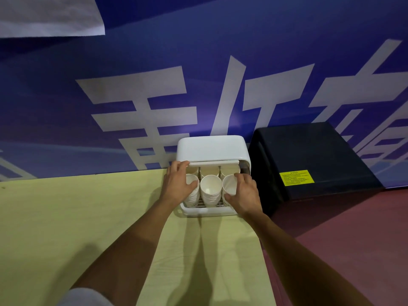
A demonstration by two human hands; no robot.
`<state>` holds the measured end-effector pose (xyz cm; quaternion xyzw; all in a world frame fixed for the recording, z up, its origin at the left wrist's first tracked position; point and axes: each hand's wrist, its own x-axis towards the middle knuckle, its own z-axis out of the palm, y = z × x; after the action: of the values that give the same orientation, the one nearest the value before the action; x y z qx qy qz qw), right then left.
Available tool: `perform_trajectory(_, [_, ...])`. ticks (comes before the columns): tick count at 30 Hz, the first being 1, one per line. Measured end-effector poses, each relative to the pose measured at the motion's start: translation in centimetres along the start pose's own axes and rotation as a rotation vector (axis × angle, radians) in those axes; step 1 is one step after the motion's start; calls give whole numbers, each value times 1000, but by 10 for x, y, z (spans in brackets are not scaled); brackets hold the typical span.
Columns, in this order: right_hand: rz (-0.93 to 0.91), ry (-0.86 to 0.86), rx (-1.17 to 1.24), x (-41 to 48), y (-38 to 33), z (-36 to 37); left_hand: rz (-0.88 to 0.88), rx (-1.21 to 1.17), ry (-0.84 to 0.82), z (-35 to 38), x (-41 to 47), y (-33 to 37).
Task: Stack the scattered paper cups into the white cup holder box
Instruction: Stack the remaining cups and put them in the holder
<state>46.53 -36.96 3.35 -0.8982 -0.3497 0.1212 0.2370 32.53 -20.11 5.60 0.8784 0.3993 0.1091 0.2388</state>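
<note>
Crowding the white cup holder box (212, 149) on the counter (88, 217), the left hand (176, 184) has its fingers curled round the left cup stack (191, 198), the right hand (245, 193) round the right cup stack (228, 186) — squeezing may crush rims, or knock the middle cup stack (210, 191) between the fingers.

On my feed, the blue banner (198, 62) at twelve o'clock carries huge white Chinese characters (141, 111), cropped and skewed, so I cannot read them. At three o'clock from the white cup holder box (212, 149), the black box (320, 155) bears a yellow label (296, 177); its black print is too small to read.
</note>
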Motion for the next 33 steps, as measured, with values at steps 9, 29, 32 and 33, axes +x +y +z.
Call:
perform_trajectory(9, [103,-40,65,0,10,15,-188,-80,63,24,-19,-23])
perform_trajectory(29, [115,8,115,18,15,28,-426,-436,33,62,-7,-25])
perform_trajectory(32, [126,-4,102,19,14,28,-440,-408,16,63,-5,-24])
perform_trajectory(33, [126,-7,98,19,14,28,-448,-401,8,62,-4,-24])
